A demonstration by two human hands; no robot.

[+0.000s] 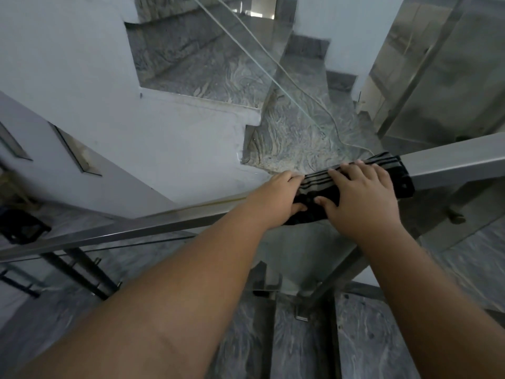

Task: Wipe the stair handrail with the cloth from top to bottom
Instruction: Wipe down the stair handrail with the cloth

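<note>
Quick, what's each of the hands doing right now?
Left hand: closed on the black striped cloth draped over the steel handrail.
Right hand: open, pressing the cloth flat.

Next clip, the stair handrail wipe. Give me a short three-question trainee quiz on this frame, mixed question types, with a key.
1. True or false: the cloth is draped over the handrail.
2. Which hands touch the cloth? A) left only B) right only C) both
3. Fill in: the cloth is black with grey ____.

Key
1. True. It lies folded across the metal rail.
2. C. The left hand holds its near end, thumb under the edge, and the right hand presses flat on top.
3. Stripes.
</note>
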